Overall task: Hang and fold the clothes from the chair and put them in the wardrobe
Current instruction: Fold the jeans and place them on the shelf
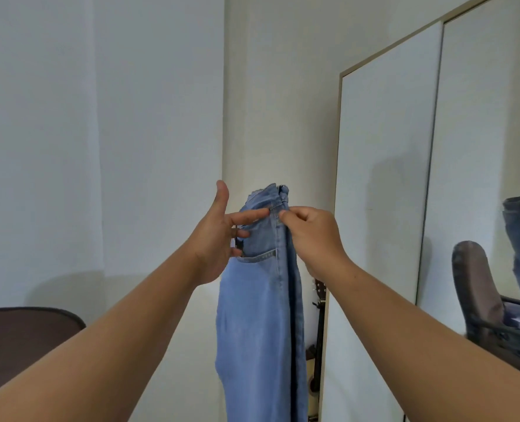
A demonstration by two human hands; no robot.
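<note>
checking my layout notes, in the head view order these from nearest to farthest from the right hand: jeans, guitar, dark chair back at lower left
1. jeans: pinched at the waistband by the right hand, centre of view.
2. guitar: just below that hand, tucked between the jeans and the wardrobe.
3. dark chair back: far lower left, beyond the left forearm.

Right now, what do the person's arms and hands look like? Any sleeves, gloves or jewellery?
Both forearms are bare as far as the picture shows, with no sleeve in view. The left hand and the right hand wear no gloves, and no ring, watch or bracelet shows on the sides facing the camera. No markings are visible on the arms.
</note>
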